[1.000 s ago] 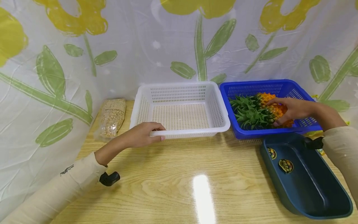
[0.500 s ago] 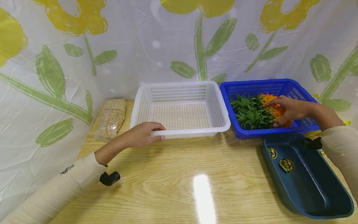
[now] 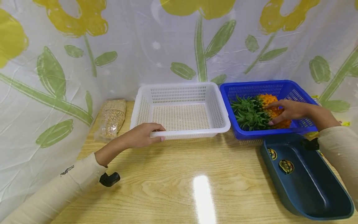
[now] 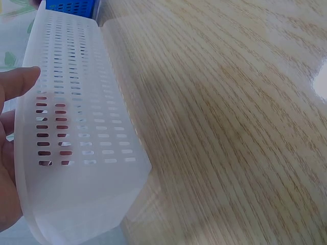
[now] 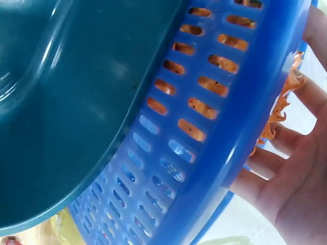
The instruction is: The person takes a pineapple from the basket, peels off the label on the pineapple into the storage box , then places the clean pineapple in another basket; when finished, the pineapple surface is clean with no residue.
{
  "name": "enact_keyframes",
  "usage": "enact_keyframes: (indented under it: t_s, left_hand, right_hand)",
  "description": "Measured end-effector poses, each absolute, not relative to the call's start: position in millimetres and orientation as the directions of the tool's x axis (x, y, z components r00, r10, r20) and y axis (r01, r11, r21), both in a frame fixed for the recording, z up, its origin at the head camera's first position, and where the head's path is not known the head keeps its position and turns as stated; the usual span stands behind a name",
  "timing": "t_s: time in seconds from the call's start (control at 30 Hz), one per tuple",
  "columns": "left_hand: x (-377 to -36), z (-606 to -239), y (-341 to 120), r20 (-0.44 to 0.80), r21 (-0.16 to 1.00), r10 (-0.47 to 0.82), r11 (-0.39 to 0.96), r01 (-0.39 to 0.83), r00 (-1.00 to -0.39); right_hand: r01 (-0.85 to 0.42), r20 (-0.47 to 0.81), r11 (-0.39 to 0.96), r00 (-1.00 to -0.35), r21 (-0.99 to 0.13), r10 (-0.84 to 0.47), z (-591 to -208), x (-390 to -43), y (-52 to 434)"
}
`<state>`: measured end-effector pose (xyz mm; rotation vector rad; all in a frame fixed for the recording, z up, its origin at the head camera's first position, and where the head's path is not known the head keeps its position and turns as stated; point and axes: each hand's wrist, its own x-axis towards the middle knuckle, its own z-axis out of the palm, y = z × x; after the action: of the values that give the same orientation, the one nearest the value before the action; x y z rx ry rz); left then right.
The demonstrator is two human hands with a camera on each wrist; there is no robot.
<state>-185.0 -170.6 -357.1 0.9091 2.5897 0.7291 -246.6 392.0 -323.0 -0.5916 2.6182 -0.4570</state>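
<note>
Head view: the left hand [image 3: 141,136] is gripping the white basket [image 3: 180,109] rim, steadying it, while the right hand [image 3: 288,110] is curling around the pineapple [image 3: 258,112] in the blue basket [image 3: 268,85].

You have two perforated baskets at the far side of the worktop [image 3: 173,174]: one white basket [image 3: 181,109] in the middle and one blue basket [image 3: 268,107] to its right. One pineapple [image 3: 258,112] lies in the blue one. One dark teal tray [image 3: 306,180] sits near you on the right, bearing two round stickers [image 3: 286,165]. One clear bag of beans [image 3: 112,117] lies far left. Two hands show: your left hand [image 3: 141,135] and right hand [image 3: 288,110].
</note>
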Motion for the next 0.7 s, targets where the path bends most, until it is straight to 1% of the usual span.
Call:
enact_keyframes:
  t_s: [0.23, 0.43, 0.7]
  left_hand:
    - [-184.5, -356.8, -171.0, -0.118, 0.55, 0.643, 0.677, 0.489, -0.757]
    - [-184.4, -356.6, -172.1, -0.11, 0.548, 0.646, 0.673, 0.497, -0.755]
    - [-184.6, -356.7, -171.6, -0.104, 0.545, 0.649, 0.671, 0.503, -0.754]
  right_hand:
    - [-0.281, -0.365, 0.871, -0.824, -0.404, -0.434, -321.2, -248.2, 388.5]
    - [-0.3, -0.403, 0.871, -0.795, -0.389, -0.453, -318.8, -249.2, 384.8]
    - [-0.306, -0.392, 0.868, -0.798, -0.392, -0.459, -321.6, -250.7, 387.0]
